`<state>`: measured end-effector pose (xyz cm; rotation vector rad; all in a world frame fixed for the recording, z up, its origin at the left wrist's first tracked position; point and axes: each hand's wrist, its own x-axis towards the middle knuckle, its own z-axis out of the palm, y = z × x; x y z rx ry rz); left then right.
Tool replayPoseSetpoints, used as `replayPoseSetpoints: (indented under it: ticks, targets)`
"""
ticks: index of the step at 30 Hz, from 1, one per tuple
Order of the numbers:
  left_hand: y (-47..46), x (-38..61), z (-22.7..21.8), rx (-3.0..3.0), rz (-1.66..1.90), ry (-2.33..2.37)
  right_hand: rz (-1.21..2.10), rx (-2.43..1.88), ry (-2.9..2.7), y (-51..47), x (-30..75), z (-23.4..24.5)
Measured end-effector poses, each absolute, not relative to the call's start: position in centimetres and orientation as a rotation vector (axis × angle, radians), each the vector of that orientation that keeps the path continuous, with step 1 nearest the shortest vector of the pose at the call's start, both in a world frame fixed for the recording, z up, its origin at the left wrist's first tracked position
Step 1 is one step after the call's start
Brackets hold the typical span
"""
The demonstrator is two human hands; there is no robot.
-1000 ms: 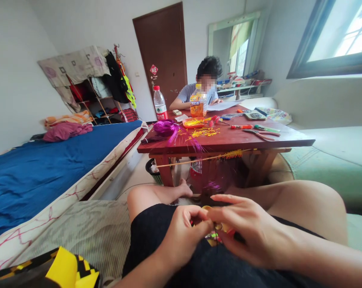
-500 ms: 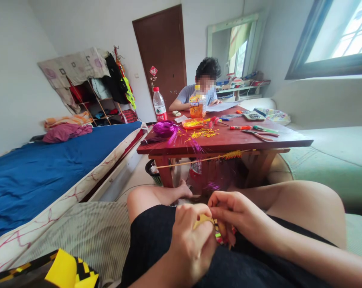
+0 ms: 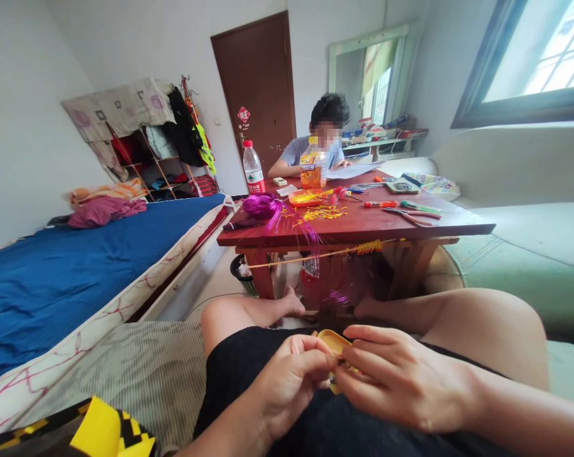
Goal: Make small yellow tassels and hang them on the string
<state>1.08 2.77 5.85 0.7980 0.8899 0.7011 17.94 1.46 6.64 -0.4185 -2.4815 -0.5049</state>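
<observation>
Above my lap, a small yellow object with a rounded, rimmed end (image 3: pixel 333 341) sits between my two hands; its kind is not clear. My left hand (image 3: pixel 294 374) is closed, thumb and index finger pinched at the object's near left edge. My right hand (image 3: pixel 396 374) curls over it from the right, fingers bent and close together, covering much of it. The fingertips of both hands meet at the middle of the object. Whatever tiny part they may pinch there is hidden.
A red-brown table (image 3: pixel 277 236) ahead carries purple fibre strands (image 3: pixel 263 208), yellow bits (image 3: pixel 322 213), pliers (image 3: pixel 411 217) and bottles, including a water bottle (image 3: pixel 253 168). Another person (image 3: pixel 291 155) sits behind it with a paper. A wooden stick (image 3: pixel 306 257) juts out below the tabletop.
My left hand has turned from a fist-like grip to a pinch with the fingers facing right. My right hand has come lower, over the yellow object, whose rounded end now shows more.
</observation>
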Motion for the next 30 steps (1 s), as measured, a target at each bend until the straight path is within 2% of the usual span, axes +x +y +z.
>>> replayPoseSetpoints:
  ticks: [3, 6, 8, 11, 14, 16, 17, 19, 21, 23, 24, 26, 28, 30]
  targets:
    - [2.4, 1.1, 5.8, 1.161, 0.810, 0.885, -0.030, -0.644, -2.396, 1.7, 17.4, 6.5]
    - [1.8, 0.9, 5.7, 1.913, 1.064, 0.960, 0.835, -1.018, -2.049, 1.9, 16.6, 6.2]
    - [1.7, 0.5, 5.5, 2.380, 1.259, 0.942, 1.355, -1.095, -1.709, 2.2, 16.1, 5.9]
    - [1.7, 0.1, 5.2, 2.880, 1.399, 0.693, 1.707, -1.002, -1.441, 2.7, 15.8, 5.4]
    - [2.0, -0.1, 5.5, 2.913, 1.291, 0.609, 1.711, -1.015, -1.433, 2.7, 16.0, 5.6]
    - [2.1, 0.0, 6.0, 2.522, 1.091, 0.771, 1.429, -1.055, -1.645, 2.2, 16.4, 6.2]
    - [2.2, 0.1, 6.3, 2.207, 0.979, 0.854, 1.160, -1.011, -1.847, 1.9, 16.7, 6.4]
    - [2.4, 0.3, 6.7, 1.535, 0.782, 0.926, 0.418, -0.778, -2.259, 1.3, 17.2, 6.8]
    - [2.6, 0.5, 6.7, 1.046, 0.693, 0.903, -0.258, -0.515, -2.448, 0.9, 17.6, 6.9]
    - [2.8, 0.6, 6.6, 0.829, 0.668, 0.874, -0.548, -0.430, -2.448, 0.9, 17.8, 6.7]
    - [2.8, 0.7, 6.5, 0.806, 0.668, 0.867, -0.532, -0.443, -2.449, 0.9, 17.7, 6.6]
    - [2.6, 0.8, 6.4, 0.944, 0.708, 0.861, -0.289, -0.515, -2.422, 1.0, 17.4, 6.6]
    - [2.2, 0.8, 6.3, 1.327, 0.830, 0.892, 0.172, -0.739, -2.331, 1.2, 17.0, 6.6]
    - [1.8, 0.7, 6.1, 1.852, 1.027, 0.937, 0.773, -1.005, -2.065, 1.5, 16.5, 6.6]
